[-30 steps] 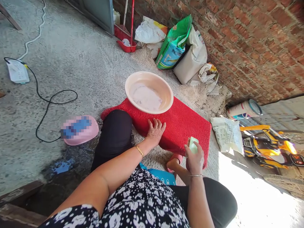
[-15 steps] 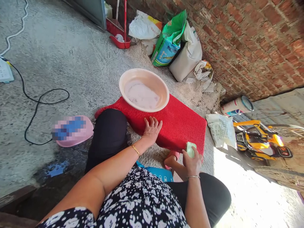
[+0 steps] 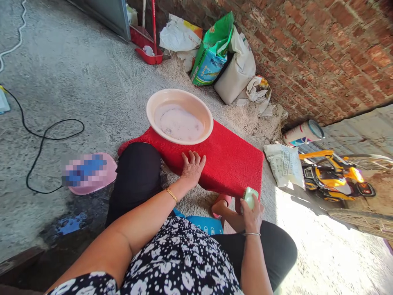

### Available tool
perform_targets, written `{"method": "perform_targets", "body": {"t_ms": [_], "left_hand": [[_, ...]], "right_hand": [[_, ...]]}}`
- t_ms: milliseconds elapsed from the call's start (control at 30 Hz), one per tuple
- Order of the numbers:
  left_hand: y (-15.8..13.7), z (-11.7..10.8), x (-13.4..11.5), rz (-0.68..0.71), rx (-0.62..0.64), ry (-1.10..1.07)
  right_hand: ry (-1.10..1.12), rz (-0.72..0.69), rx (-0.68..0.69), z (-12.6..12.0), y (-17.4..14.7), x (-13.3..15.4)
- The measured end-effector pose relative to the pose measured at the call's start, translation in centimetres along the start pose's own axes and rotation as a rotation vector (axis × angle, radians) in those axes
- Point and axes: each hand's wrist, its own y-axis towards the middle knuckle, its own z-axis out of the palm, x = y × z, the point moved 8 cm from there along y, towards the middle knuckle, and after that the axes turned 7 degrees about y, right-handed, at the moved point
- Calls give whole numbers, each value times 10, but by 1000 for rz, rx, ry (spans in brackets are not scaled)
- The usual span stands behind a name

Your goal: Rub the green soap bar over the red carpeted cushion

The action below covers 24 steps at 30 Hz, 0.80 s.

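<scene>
A red, fuzzy mat (image 3: 235,157) lies spread before my knees, its near edge hanging down. My left hand (image 3: 192,169) rests flat on the mat's near side with its fingers spread. A pale green scrub brush (image 3: 251,196) is gripped in my right hand (image 3: 253,216), at the near right corner of the mat; its bristle side faces the mat and is mostly hidden. On the mat's far left part sits a peach-coloured basin (image 3: 149,110) holding cloudy, sudsy water.
At my left a pink dish (image 3: 109,174) holds a blurred-out blue thing, near a black cable (image 3: 46,130). Sacks (image 3: 211,61) and a red dustpan (image 3: 150,58) stand by the brick wall (image 3: 307,45). A yellow toy vehicle (image 3: 334,176) is at the right.
My right hand has shifted the brush slightly right along the mat's near edge. My left hand stays on the mat. The whole view has swung slightly, moving most things a little left.
</scene>
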Motion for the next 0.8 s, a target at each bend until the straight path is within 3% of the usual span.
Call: {"method": "perform_targets", "body": {"t_ms": [67, 133, 267, 367, 433, 533, 667, 733, 800], "left_hand": [[0, 2, 0, -3, 0, -3], [1, 4, 1, -16, -3, 1], [1, 6, 2, -27, -8, -31], [0, 3, 1, -16, -22, -41], [-1, 1, 1, -12, -33, -22], [-1, 0, 0, -10, -33, 0], [0, 3, 0, -13, -17, -8], [0, 3, 1, -17, -7, -22], [0, 3, 1, -20, 0, -40]], "right_hand": [[53, 86, -55, -8, -1, -5], [119, 92, -64, -2, -4, 12], [177, -127, 98, 38, -11, 78], [163, -205, 188, 57, -12, 97], [176, -175, 176, 53, -7, 83], [163, -88, 115, 31, 2, 41], [41, 188, -62, -4, 6, -16], [41, 218, -108, -6, 1, -16], [78, 107, -81, 5, -4, 7]]}}
